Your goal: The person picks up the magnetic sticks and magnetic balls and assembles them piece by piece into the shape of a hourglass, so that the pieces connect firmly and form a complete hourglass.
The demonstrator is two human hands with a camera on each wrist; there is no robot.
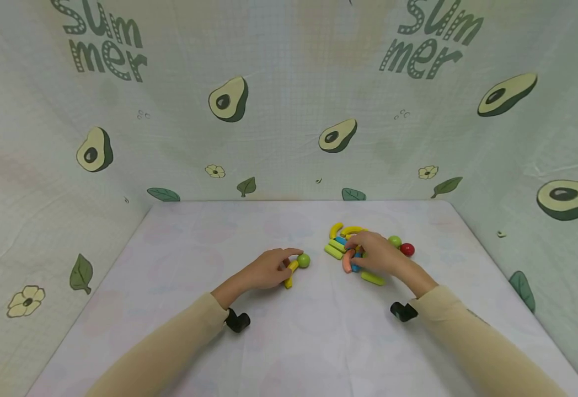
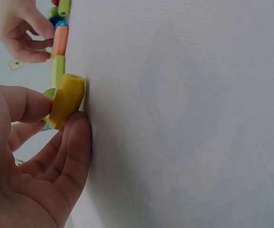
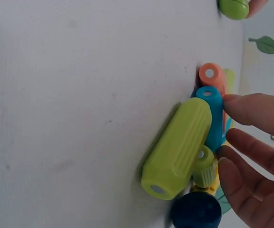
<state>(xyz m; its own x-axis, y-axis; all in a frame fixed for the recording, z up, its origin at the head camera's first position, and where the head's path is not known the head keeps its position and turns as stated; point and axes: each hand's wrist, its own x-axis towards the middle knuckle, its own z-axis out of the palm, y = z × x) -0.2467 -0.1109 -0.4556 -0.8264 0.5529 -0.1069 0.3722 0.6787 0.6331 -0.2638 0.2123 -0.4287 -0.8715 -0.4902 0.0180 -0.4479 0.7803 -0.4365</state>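
Note:
In the left wrist view, my left hand (image 2: 37, 156) pinches a yellow curved rod (image 2: 66, 100), thumb on one side and fingers on the other. One end of that rod is close to a green ball (image 1: 304, 260), which my left index fingertip touches in the head view. My right hand (image 1: 375, 253) is over a cluster of rods and balls, its thumb against a blue rod (image 3: 214, 114) and its other fingers loosely bent. Beside the blue rod lie an orange rod (image 1: 348, 261) and a thick light-green rod (image 3: 177, 149). My hand hides part of the cluster.
Several yellow curved rods (image 1: 336, 230) lie at the cluster's far side. A red ball (image 1: 407, 250) and another green ball (image 1: 395, 241) sit right of it; a dark blue ball (image 3: 196, 211) is near the light-green rods. An avocado-print cloth (image 1: 279, 160) surrounds the white tabletop (image 1: 294, 342).

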